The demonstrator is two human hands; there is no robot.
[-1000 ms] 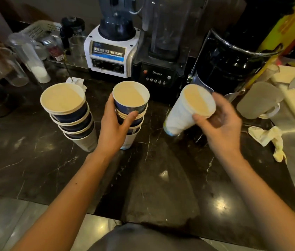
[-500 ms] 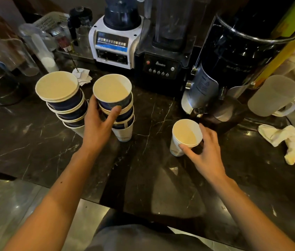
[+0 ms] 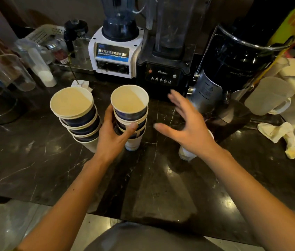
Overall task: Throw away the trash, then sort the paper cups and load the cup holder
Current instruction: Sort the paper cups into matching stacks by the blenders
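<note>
the sorting step looks to be in hand. at the centre of the frame the left hand (image 3: 114, 140) wraps its grip around the middle of a stack of blue paper cups (image 3: 130, 115) standing on the dark marble surface (image 3: 52, 169). a second stack of blue cups (image 3: 77, 116) stands just beside it, to the left, untouched. the right hand (image 3: 188, 127) hovers with fingers spread wide, holding nothing, above a single white paper cup (image 3: 185, 153) that is mostly hidden under the palm. a crumpled rag (image 3: 279, 134) lies at the right edge. no cup holder is visible. next, the free hand probably needs to steady or gather the stacks, keeping white apart from blue.
</note>
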